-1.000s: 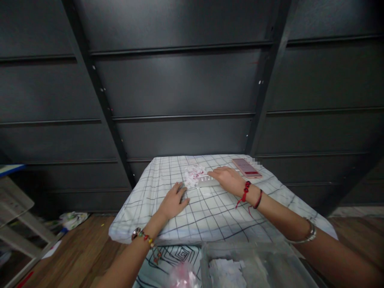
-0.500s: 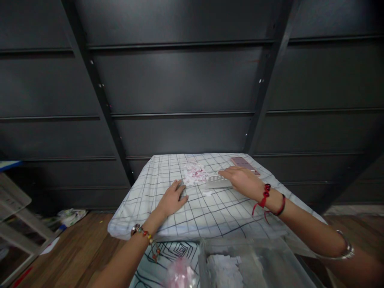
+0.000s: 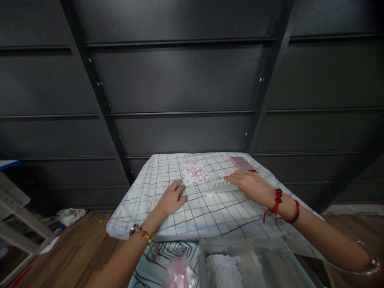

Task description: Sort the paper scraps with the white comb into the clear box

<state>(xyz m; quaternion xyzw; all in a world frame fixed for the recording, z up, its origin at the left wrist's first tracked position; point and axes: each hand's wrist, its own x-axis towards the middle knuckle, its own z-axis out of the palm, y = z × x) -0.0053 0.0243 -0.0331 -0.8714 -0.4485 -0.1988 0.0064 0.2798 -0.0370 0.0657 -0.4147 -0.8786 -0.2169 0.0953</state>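
Note:
My left hand (image 3: 172,199) lies on the checked cloth (image 3: 210,216), fingers stretched out and thumb apart, holding nothing. Just beyond its fingertips is a heap of small white and pink-red pieces (image 3: 195,173), too small to make out. My right hand (image 3: 250,185) grips a flat white slotted plastic piece (image 3: 224,186), its fingers closed over the right end. That piece sits low over the cloth, tilted; whether it touches cannot be seen. One small white scrap (image 3: 209,195) lies by its lower left edge.
A pink phone-like slab (image 3: 242,163) lies at the far right of the table. Nearer me stand a clear plastic bin (image 3: 282,256) with a pale paper-like stack (image 3: 225,271) and a pink plastic bag (image 3: 181,274). Dark panels (image 3: 186,80) rise behind; a white stool-like frame (image 3: 21,236) stands left.
My right hand has moved right and slightly toward me with the slotted piece, away from the heap. My left hand has stayed in place.

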